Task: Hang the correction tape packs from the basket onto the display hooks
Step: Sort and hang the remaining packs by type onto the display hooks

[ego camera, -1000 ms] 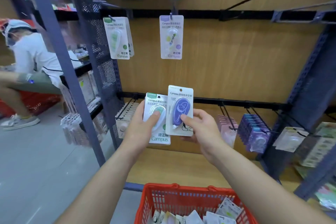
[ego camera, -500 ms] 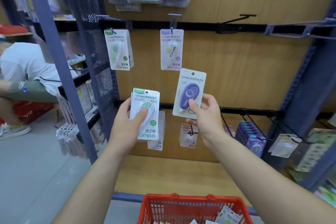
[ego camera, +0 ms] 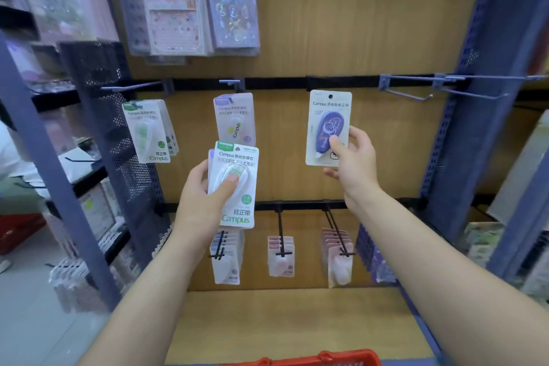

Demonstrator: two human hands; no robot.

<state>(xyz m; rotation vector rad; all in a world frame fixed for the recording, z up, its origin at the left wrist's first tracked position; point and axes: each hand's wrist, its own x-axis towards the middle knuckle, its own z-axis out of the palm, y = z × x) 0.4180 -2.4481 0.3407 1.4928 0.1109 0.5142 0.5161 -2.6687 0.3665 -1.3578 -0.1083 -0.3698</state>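
Note:
My right hand pinches a purple correction tape pack by its lower edge and holds it upright against the back panel, its punched hole just below the upper black rail. My left hand grips a small stack of packs fronted by a green-label pack, thumb pressed on the blister. Green packs and a lilac pack hang from upper hooks. The red basket's rim shows at the bottom edge.
Bare hooks jut from the upper rail at the right. Lower hooks carry several pink and white packs. Sticker sheets hang above. Blue shelf uprights frame the bay. A seated person is at the far left.
My right hand has raised the purple pack up and to the right, close under the upper rail. The view has tilted up, so the basket has dropped almost out of sight.

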